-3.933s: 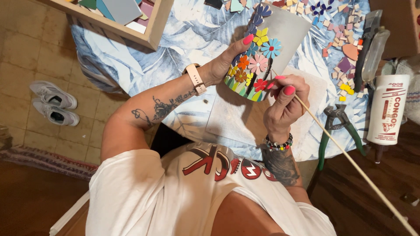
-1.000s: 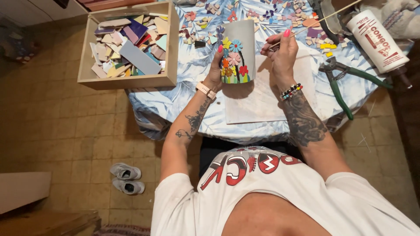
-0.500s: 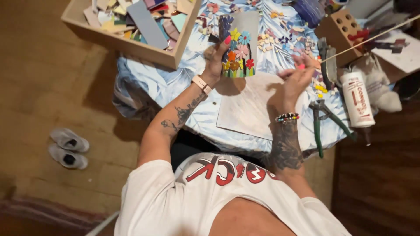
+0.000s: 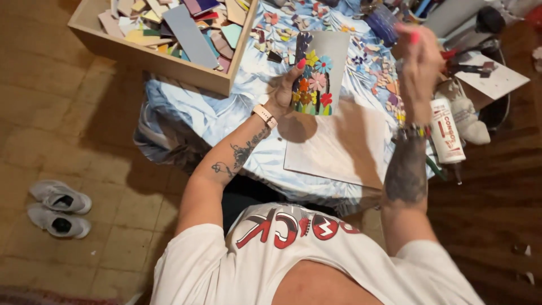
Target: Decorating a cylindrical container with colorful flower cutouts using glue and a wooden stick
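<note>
Left hand (image 4: 282, 90) grips a grey vase (image 4: 323, 70) with mosaic flowers, holding it upright above the surface (image 4: 226, 118), just past a pale board (image 4: 339, 149). Right hand (image 4: 418, 56) is raised well to the vase's right, blurred, so whether its fingers are closed on anything cannot be told. Beside it lies a white glue bottle (image 4: 447, 131). A wooden box (image 4: 164, 62) of tile pieces sits to the left, and shoes (image 4: 59, 208) lie on the floor.

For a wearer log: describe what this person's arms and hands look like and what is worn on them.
Both arms are bare below short white T-shirt sleeves. The left hand has bright pink nails, a pale-strapped watch and a dark floral forearm tattoo. The right hand is blurred, with a pink nail, a beaded bracelet and a dense dark forearm tattoo.
</note>
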